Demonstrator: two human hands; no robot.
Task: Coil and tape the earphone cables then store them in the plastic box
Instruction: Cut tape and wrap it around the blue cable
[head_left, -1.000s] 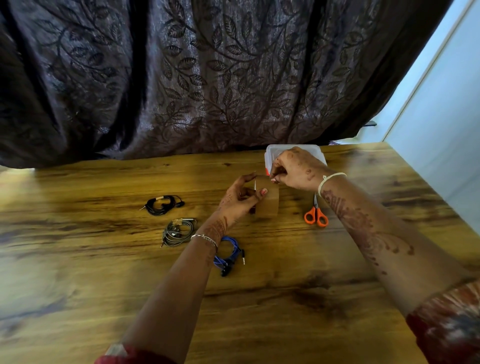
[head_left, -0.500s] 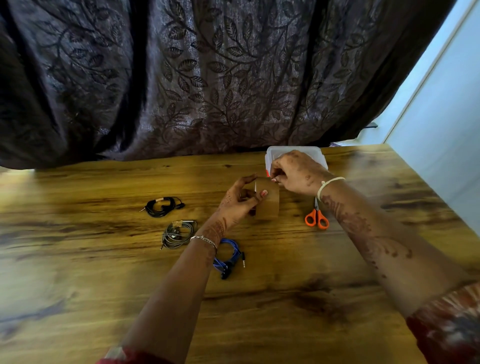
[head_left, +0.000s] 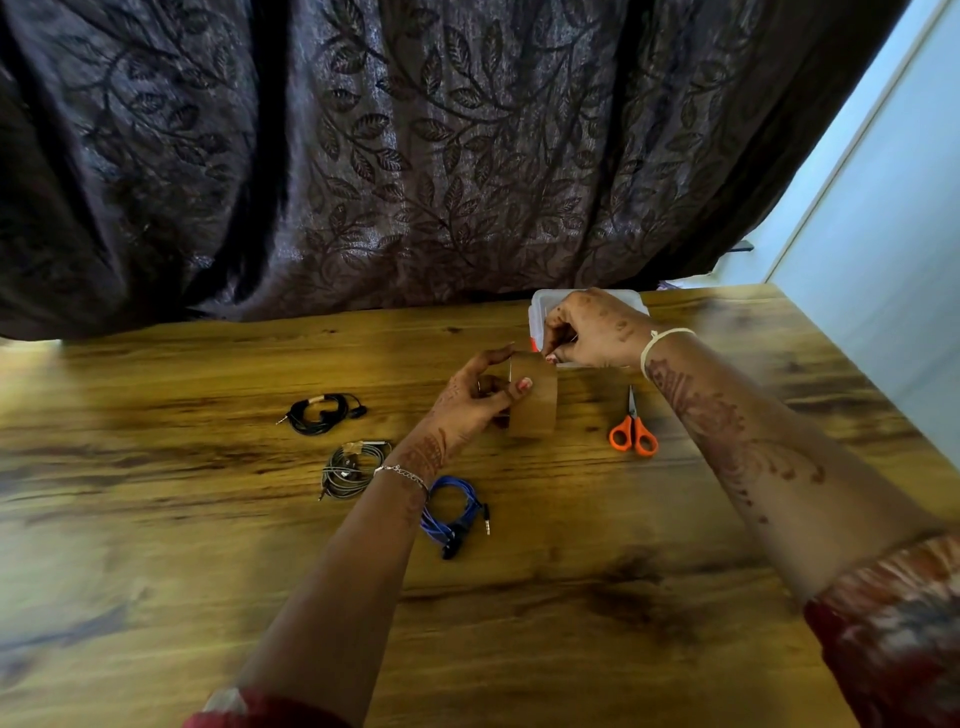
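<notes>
Gripping a brown tape roll (head_left: 534, 400) on edge in a curled grasp, the left hand (head_left: 467, 405) steadies it while the right hand (head_left: 592, 332) pinches the tape end (head_left: 540, 356) at the roll's top. Left of the roll lie coiled black earphones (head_left: 319, 413), grey earphones (head_left: 350, 467) and blue earphones (head_left: 452, 512); behind it the translucent plastic box (head_left: 537, 306) is half hidden.

The right hand (head_left: 592, 332) covers most of the box (head_left: 536, 307). The left hand (head_left: 467, 410) hides part of the tape (head_left: 537, 410), and its wrist overlaps the blue cable (head_left: 460, 512). The left sleeve (head_left: 260, 713) and right sleeve (head_left: 893, 623) run off the picture's edge.
</notes>
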